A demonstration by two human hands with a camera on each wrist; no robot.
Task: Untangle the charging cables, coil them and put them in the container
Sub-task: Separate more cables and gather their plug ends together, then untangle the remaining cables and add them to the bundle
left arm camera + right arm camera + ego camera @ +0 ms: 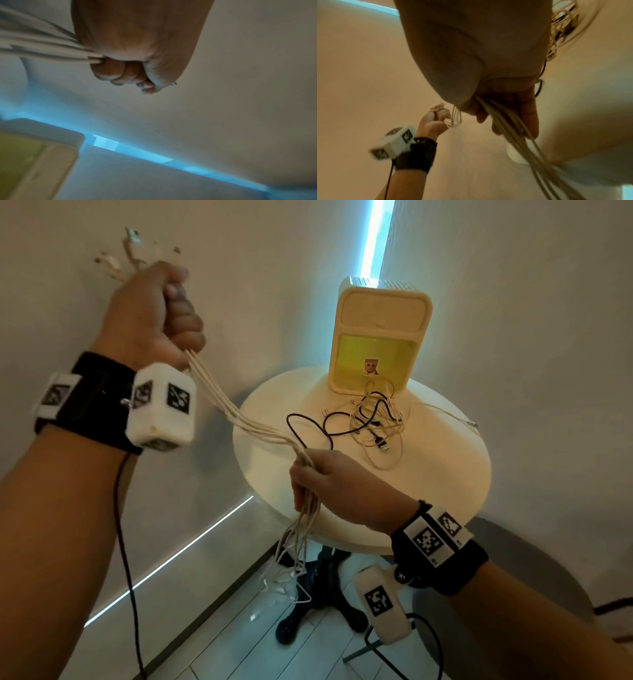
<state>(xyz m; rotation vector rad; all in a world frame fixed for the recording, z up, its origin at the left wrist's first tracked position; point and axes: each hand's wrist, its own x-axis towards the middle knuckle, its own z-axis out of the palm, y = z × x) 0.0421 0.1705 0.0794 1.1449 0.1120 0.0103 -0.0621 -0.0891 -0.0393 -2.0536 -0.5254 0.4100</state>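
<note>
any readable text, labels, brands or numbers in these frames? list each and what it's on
No readable words, brands or numbers in any view.
Wrist bands: black-and-white square marker patterns only, no letters.
Wrist camera housings: the same kind of marker squares, no text.
Container: a small picture sticker on its yellow front; any print on it is too small to read.
Plug ends of the cables: no legible markings.

R hand (488, 81) fills top of frame, fingers curled round bundle of white cables (510, 129) running down-right, blurred. L hand (435, 119), lower left, fist on same cables' other end. Cable tangle (563, 25) top right.
</note>
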